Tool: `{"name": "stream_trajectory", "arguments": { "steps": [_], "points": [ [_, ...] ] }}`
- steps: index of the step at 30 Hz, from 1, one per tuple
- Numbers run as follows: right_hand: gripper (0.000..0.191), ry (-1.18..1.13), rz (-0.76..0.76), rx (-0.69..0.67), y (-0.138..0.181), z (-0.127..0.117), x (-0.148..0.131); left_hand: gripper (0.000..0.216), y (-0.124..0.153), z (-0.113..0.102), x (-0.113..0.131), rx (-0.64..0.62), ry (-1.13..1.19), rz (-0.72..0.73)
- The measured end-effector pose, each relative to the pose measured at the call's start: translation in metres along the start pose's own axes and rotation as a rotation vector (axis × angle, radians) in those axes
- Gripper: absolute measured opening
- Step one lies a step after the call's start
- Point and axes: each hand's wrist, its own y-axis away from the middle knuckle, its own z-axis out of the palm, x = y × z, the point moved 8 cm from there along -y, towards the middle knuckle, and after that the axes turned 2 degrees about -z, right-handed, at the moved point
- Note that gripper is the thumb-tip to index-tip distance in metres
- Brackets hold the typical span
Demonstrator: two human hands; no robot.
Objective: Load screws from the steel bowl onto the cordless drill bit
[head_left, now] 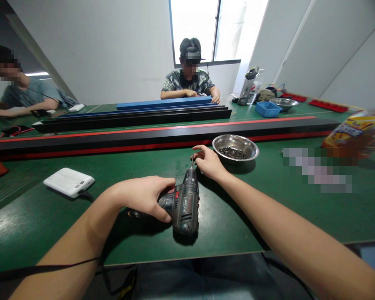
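A black cordless drill [186, 204] lies on its side on the green table, its thin bit [192, 161] pointing away from me. My left hand [146, 195] is closed around the drill's handle, thumb nearest me. At the bit's tip is my right hand [208, 162], index finger reaching forward and the other fingers bent together. Whatever those fingers pinch is too small to make out. Just beyond my right hand stands a round metal bowl [252, 151] with many small dark screws [233, 153] in it.
A long black and red bar [137, 137] crosses the table, with black and blue profiles [162, 102] behind. Left lies a white power bank [69, 182] with a cable; right stands an orange-yellow packet [353, 135]. A co-worker [189, 81] sits opposite, another person [28, 89] at left.
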Motion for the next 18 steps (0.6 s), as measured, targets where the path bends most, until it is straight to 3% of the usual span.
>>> {"name": "stream_trajectory", "arguments": {
  "steps": [8, 18],
  "points": [
    [0.040, 0.061, -0.050, -0.064, -0.0009, 0.0043, -0.0024, 0.068, -0.0002, 0.0011, -0.0004, -0.015, 0.002, 0.006],
    [0.041, 0.008, -0.026, -0.040, -0.0034, 0.0056, 0.0037, 0.068, -0.0007, 0.0015, -0.0003, -0.013, 0.008, 0.019]
  ]
}}
